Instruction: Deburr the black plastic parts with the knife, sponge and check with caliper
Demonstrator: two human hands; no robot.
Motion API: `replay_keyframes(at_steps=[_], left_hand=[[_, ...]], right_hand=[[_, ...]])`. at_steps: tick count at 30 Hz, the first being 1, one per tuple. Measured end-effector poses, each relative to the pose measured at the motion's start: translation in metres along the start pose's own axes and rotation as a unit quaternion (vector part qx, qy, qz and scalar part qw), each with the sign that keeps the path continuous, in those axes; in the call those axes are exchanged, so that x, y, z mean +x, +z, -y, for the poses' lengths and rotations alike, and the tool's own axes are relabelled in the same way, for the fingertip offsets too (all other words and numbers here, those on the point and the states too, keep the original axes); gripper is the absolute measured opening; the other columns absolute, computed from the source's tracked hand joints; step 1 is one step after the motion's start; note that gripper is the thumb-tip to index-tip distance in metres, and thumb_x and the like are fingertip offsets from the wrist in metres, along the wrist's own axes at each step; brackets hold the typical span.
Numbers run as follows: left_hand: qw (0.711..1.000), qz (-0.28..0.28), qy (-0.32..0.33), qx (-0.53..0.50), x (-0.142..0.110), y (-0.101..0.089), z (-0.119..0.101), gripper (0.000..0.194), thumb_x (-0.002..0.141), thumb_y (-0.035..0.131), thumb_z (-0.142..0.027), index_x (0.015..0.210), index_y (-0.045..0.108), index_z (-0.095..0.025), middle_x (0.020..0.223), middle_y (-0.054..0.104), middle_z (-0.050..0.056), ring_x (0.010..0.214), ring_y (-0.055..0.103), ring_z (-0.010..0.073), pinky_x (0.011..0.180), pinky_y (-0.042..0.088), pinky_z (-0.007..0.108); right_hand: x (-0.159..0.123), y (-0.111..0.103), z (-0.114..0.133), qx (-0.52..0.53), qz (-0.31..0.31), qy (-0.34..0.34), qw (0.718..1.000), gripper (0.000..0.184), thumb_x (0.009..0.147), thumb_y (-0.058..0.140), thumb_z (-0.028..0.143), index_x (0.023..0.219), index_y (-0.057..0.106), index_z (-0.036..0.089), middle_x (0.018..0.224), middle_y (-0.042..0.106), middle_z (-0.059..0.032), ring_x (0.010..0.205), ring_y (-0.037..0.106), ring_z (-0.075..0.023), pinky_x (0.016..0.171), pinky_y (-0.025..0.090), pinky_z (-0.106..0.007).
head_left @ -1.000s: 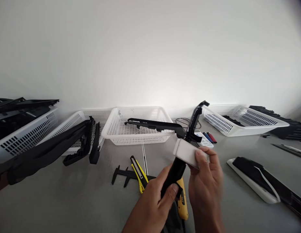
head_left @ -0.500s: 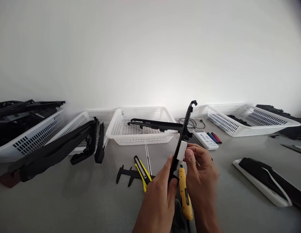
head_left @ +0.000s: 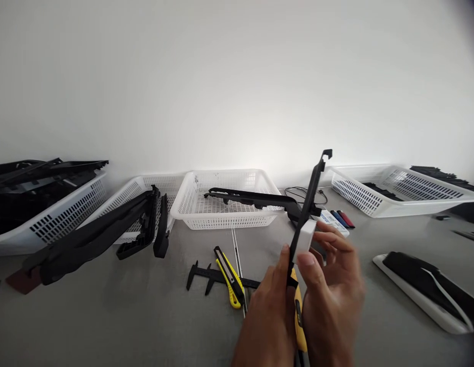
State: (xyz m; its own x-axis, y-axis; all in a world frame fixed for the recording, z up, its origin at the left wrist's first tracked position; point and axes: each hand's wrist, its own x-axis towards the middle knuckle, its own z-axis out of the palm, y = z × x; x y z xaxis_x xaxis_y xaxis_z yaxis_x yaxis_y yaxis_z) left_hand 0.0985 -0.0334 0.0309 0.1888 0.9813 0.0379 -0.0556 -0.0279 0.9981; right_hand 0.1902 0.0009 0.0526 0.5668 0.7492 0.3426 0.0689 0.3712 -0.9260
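Observation:
My left hand [head_left: 265, 313] is closed around the lower part of a long, thin black plastic trim piece [head_left: 314, 183], which stands tilted with its hooked end up. My right hand [head_left: 332, 290] pinches a small white block [head_left: 305, 237] between thumb and fingers, against the side of the trim piece. Behind and between the hands lies a yellow-handled tool [head_left: 299, 326], mostly hidden. To the left, a yellow utility knife [head_left: 230, 280] rests across a black caliper [head_left: 201, 273].
Another black trim piece [head_left: 248, 197] lies across a white basket [head_left: 225, 222]. Black parts [head_left: 95, 229] lean on a basket at left. A basket [head_left: 405, 208], a white-and-black item [head_left: 424, 295], coloured sticks [head_left: 344, 219] and a cable [head_left: 298, 192] are at right.
Both hands, the trim piece and the white block have shifted right in view. The trim piece and block have turned slightly, and the yellow-handled tool is more covered.

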Motion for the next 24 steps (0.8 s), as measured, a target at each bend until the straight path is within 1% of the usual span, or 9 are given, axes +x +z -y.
replay_keyframes(at_steps=[5, 8, 11, 13, 15, 17, 18, 21, 24], left_hand=[[0.998, 0.010, 0.034, 0.059, -0.001, -0.007, -0.008, 0.057, 0.111, 0.046, -0.032, 0.168, 0.047, -0.030, 0.167, 0.057, 0.009, 0.153, 0.053, 0.0356, 0.127, 0.041, 0.054], [0.999, -0.029, 0.011, 0.022, -0.004, -0.008, -0.016, 0.056, 0.111, 0.049, -0.043, 0.165, 0.052, -0.029, 0.165, 0.059, 0.009, 0.154, 0.051, 0.0350, 0.128, 0.040, 0.050], [0.997, -0.071, -0.013, 0.001, -0.008, -0.013, -0.017, 0.056, 0.108, 0.055, -0.044, 0.162, 0.056, -0.030, 0.166, 0.058, 0.006, 0.156, 0.048, 0.0333, 0.130, 0.036, 0.046], [0.996, -0.074, -0.041, -0.028, -0.007, -0.022, -0.012, 0.058, 0.106, 0.055, -0.042, 0.162, 0.057, -0.030, 0.157, 0.066, 0.007, 0.139, 0.064, 0.0321, 0.119, 0.048, 0.043], [0.992, -0.049, -0.081, -0.085, -0.004, -0.034, -0.004, 0.067, 0.100, 0.056, -0.039, 0.166, 0.050, -0.030, 0.134, 0.078, 0.007, 0.097, 0.075, 0.0245, 0.090, 0.060, 0.036], [0.981, -0.001, -0.099, -0.167, 0.000, -0.045, 0.005, 0.085, 0.089, 0.062, -0.041, 0.170, 0.043, -0.026, 0.107, 0.082, 0.006, 0.060, 0.062, 0.0148, 0.062, 0.054, 0.029], [0.973, 0.012, -0.100, -0.206, 0.002, -0.048, 0.008, 0.092, 0.086, 0.065, -0.046, 0.171, 0.040, -0.023, 0.097, 0.080, 0.005, 0.055, 0.056, 0.0129, 0.054, 0.048, 0.025], [0.960, -0.016, -0.101, -0.262, 0.001, -0.049, 0.010, 0.092, 0.092, 0.063, -0.061, 0.172, 0.039, -0.022, 0.093, 0.079, 0.007, 0.065, 0.065, 0.0185, 0.055, 0.050, 0.027], [0.956, -0.092, -0.086, -0.267, -0.006, -0.040, 0.002, 0.080, 0.100, 0.056, -0.069, 0.167, 0.051, -0.024, 0.130, 0.079, 0.013, 0.111, 0.075, 0.0320, 0.091, 0.062, 0.038]], right_hand=[[-0.002, 0.001, -0.007, -0.021, 0.036, -0.006, 0.999, 0.037, 0.086, 0.083, 0.046, 0.114, 0.069, 0.026, 0.153, 0.059, -0.0121, 0.139, 0.058, -0.0360, 0.107, 0.049, -0.051], [-0.003, 0.001, -0.010, -0.027, 0.098, -0.055, 0.993, 0.035, 0.086, 0.081, 0.039, 0.117, 0.070, 0.027, 0.151, 0.061, -0.0127, 0.139, 0.059, -0.0362, 0.108, 0.049, -0.052], [-0.002, -0.002, -0.011, -0.087, 0.079, -0.082, 0.990, 0.034, 0.086, 0.080, 0.037, 0.117, 0.072, 0.026, 0.148, 0.063, -0.0134, 0.138, 0.058, -0.0377, 0.110, 0.048, -0.058], [0.001, -0.005, -0.011, -0.101, 0.129, -0.095, 0.982, 0.034, 0.085, 0.080, 0.036, 0.118, 0.073, 0.027, 0.149, 0.063, -0.0128, 0.139, 0.058, -0.0383, 0.112, 0.047, -0.060], [0.003, -0.008, -0.011, -0.080, 0.221, -0.108, 0.966, 0.035, 0.084, 0.081, 0.035, 0.118, 0.075, 0.029, 0.151, 0.064, -0.0117, 0.140, 0.059, -0.0385, 0.114, 0.048, -0.060], [0.003, -0.008, -0.009, -0.078, 0.254, -0.124, 0.956, 0.036, 0.084, 0.083, 0.036, 0.118, 0.076, 0.030, 0.151, 0.064, -0.0111, 0.141, 0.058, -0.0387, 0.115, 0.048, -0.061], [0.003, -0.008, -0.008, -0.092, 0.240, -0.130, 0.958, 0.036, 0.084, 0.083, 0.036, 0.118, 0.076, 0.030, 0.151, 0.065, -0.0110, 0.142, 0.057, -0.0386, 0.115, 0.048, -0.061], [0.000, -0.004, -0.003, -0.136, 0.219, -0.145, 0.955, 0.032, 0.086, 0.083, 0.037, 0.117, 0.077, 0.031, 0.148, 0.067, -0.0097, 0.139, 0.059, -0.0373, 0.112, 0.050, -0.060], [-0.004, 0.000, 0.002, -0.129, 0.299, -0.155, 0.933, 0.027, 0.085, 0.085, 0.036, 0.111, 0.079, 0.033, 0.147, 0.068, -0.0081, 0.138, 0.059, -0.0371, 0.110, 0.053, -0.058]])
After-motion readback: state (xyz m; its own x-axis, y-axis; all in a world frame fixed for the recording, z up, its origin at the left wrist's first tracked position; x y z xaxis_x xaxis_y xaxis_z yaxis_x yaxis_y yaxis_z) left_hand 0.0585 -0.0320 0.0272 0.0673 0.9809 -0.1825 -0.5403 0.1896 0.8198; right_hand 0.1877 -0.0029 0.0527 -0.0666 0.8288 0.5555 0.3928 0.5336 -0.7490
